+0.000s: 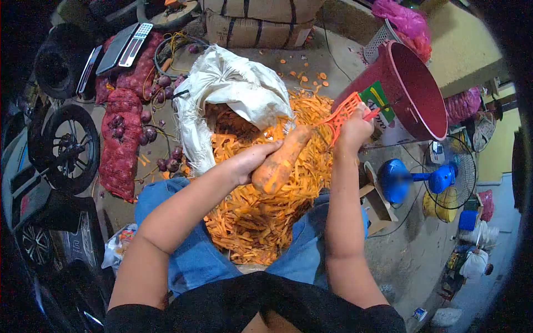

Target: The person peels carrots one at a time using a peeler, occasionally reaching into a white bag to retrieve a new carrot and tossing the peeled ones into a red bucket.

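Observation:
A large orange carrot-like vegetable (274, 171), partly peeled, lies tilted in my left hand (254, 162), whose fingers are wrapped round its lower left side. My right hand (355, 131) is closed on the orange-red peeler (343, 114), which is beside the vegetable's upper end. Below both hands spreads a big heap of orange peelings (258, 222), between my knees. A white woven sack (191, 130) stands open behind the heap, with more orange pieces at its mouth.
A dark red tub (430, 94) leans at the right, near a fan (452, 172) and a blue object (394, 180). Red net bags of onions (119, 150), a scale (116, 50) and a motorcycle wheel (69, 150) are at the left. A person (474, 263) is far right.

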`<state>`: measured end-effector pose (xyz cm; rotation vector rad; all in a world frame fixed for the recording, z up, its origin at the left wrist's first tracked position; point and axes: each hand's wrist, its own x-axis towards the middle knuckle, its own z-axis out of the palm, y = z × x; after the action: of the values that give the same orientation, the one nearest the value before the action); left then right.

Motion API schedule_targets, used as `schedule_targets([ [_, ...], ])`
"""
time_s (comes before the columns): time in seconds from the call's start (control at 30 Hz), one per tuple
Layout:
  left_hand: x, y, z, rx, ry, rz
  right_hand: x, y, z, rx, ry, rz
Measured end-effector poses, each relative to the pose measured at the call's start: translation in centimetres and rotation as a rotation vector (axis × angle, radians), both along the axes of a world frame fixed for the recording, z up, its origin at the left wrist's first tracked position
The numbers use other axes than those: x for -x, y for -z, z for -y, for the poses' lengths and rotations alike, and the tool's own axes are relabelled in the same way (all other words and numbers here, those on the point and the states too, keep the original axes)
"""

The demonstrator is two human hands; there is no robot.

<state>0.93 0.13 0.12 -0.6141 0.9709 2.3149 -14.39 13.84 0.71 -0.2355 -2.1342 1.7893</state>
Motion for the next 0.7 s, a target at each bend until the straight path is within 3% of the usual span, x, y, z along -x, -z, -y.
schedule_targets([
  [0.1, 0.5, -0.1, 0.4, -0.028, -0.051, -0.033, -1.8, 0.6, 2.0, 0.006, -0.181, -0.227],
  [0.13, 0.7, 0.3, 0.6, -0.028, -0.055, -0.034, -2.9, 0.1, 2.7, 0.007, -0.185, -0.228],
  [0.2, 1.2, 1.3, 0.7, -0.112, -0.121, -0.095, -5.9, -1.7, 3.9, 0.019, -0.361, 0.015],
  [0.37, 1.8, 0.6, 0.0, -0.051, -0.275, -0.031, -8.9, -2.1, 5.2, -0.1, -0.421, -0.194],
  [0.43, 1.9, 1.7, -0.5, -0.009, -0.362, -0.154, -8.8, -1.8, 5.1, -0.167, -0.442, -0.2],
  [0.5, 2.0, 1.9, -0.5, 0.105, -0.35, -0.204, -7.7, -1.1, 4.8, -0.282, -0.36, -0.125],
  [0.6, 1.0, 1.3, -1.5, 0.193, -0.073, -0.19, -1.1, 2.3, 1.9, -0.413, -0.065, -0.302],
  [0.63, 0.1, -1.3, -2.1, 0.184, -0.035, -0.099, -0.4, 1.0, 0.8, -0.356, 0.013, -0.139],
  [0.7, -0.6, -0.5, -2.8, 0.247, 0.002, -0.345, 0.3, 0.4, -0.8, -0.475, 0.143, -0.087],
])
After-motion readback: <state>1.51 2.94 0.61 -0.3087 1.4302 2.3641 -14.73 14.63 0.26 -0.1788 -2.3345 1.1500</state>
